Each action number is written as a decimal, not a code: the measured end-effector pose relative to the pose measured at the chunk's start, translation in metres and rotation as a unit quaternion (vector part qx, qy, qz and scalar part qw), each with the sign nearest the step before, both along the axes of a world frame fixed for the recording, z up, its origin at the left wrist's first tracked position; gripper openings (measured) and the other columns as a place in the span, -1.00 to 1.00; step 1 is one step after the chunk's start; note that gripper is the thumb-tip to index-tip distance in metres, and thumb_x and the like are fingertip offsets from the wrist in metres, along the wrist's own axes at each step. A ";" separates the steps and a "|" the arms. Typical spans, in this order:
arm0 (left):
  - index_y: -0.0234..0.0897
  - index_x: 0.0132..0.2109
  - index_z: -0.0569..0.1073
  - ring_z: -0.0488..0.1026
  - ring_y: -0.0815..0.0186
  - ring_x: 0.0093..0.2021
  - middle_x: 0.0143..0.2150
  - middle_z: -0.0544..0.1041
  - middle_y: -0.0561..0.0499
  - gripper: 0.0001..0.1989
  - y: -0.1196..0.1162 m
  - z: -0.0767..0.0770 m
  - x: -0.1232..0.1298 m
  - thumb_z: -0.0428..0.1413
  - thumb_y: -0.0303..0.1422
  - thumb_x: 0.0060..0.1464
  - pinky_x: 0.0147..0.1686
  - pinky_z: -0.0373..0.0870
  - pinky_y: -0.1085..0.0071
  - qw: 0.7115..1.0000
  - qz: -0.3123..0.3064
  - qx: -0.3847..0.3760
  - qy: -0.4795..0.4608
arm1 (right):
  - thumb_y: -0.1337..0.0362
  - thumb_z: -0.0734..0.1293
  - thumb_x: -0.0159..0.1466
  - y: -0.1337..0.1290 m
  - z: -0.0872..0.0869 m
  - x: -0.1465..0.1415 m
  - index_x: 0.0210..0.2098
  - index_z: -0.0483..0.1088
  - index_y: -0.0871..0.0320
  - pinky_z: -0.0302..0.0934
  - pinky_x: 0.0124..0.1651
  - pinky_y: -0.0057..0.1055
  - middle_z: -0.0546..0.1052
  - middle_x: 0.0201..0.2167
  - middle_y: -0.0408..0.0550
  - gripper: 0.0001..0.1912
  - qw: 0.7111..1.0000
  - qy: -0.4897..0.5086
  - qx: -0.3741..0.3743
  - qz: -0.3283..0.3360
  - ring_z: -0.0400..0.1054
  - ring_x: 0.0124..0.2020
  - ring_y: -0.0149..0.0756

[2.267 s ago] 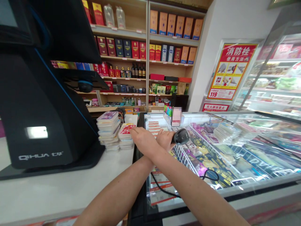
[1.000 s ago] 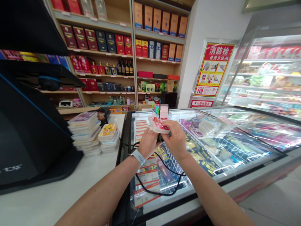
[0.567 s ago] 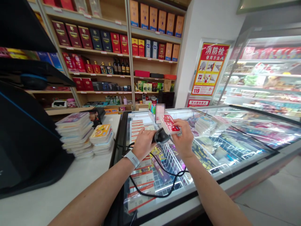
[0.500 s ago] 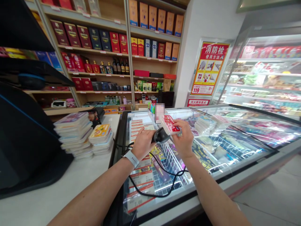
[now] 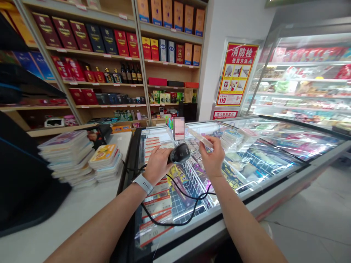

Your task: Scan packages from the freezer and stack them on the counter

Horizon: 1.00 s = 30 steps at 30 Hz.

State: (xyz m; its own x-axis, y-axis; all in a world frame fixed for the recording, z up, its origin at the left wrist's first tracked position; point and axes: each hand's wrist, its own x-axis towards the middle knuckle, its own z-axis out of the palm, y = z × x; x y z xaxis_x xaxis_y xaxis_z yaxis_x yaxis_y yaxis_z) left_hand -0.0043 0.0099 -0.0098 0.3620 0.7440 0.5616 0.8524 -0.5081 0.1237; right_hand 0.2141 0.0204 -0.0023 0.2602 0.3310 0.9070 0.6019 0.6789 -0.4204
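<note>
Head view. Left hand [image 5: 156, 166] low at 12 o'clock, above the glass lid of a chest freezer [image 5: 263, 202]; its fingers [image 5: 161, 155] are clenched around a black handheld barcode scanner [image 5: 179, 153], whose nose points toward the right hand. A grey wristband [image 5: 143, 183] circles the left wrist. Right hand [image 5: 212, 157] sits just beside the scanner, at about 1 o'clock; its fingers [image 5: 216, 146] and thumb pinch a thin, pale flat package [image 5: 200, 137], seen almost edge-on and tilted, its far end angled toward 11 o'clock. The package is held in the air above the freezer, apart from the scanner. A thin black coiled cable [image 5: 181, 223] loops across the lid below both hands. Under the glass lie red-and-white price labels [image 5: 156, 208]. At 10 o'clock, on a white counter surface [image 5: 68, 215], stand a tall stack of flat plastic-wrapped trays [image 5: 65, 153] and, just beside it, a shorter stack topped with a yellow label [image 5: 105, 162]. Beyond, at 11 o'clock, wooden shelving [image 5: 95, 84] carries red, blue and tan boxes. At 1 o'clock hangs a red-and-yellow wall poster [image 5: 236, 75]; at 2 o'clock, a lit refrigerated display case [image 5: 301, 87].
</note>
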 end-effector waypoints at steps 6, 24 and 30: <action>-0.23 0.03 0.46 0.51 0.07 0.03 -0.03 0.61 -0.12 -0.64 -0.001 0.001 0.000 0.21 -0.40 0.05 0.24 0.21 0.01 1.000 0.001 -0.004 -0.002 | 0.25 0.33 0.27 0.001 0.002 0.001 -0.18 0.43 0.14 0.32 -0.12 -0.28 0.52 -0.29 -0.07 -0.85 1.000 0.013 -0.016 -0.016 0.40 -0.26 -0.27; -0.24 0.03 0.44 0.50 0.07 0.04 -0.01 0.60 -0.13 -0.66 0.003 -0.004 -0.003 0.17 -0.40 0.08 0.22 0.20 0.04 1.000 -0.005 0.012 -0.001 | 0.03 0.24 0.35 0.012 -0.008 0.003 -0.10 0.22 0.10 0.41 -0.46 -0.36 0.56 -0.24 0.01 -0.71 0.972 0.149 -0.120 0.139 0.53 -0.45 -0.26; -0.25 0.05 0.44 0.50 0.07 0.06 0.00 0.60 -0.13 -0.66 0.004 -0.003 -0.004 0.15 -0.38 0.10 0.24 0.17 0.03 1.000 -0.002 0.006 0.001 | 0.06 0.27 0.33 0.015 -0.009 0.005 -0.14 0.22 0.10 0.44 -0.35 -0.32 0.56 -0.28 -0.03 -0.74 0.979 0.133 -0.108 0.107 0.54 -0.40 -0.24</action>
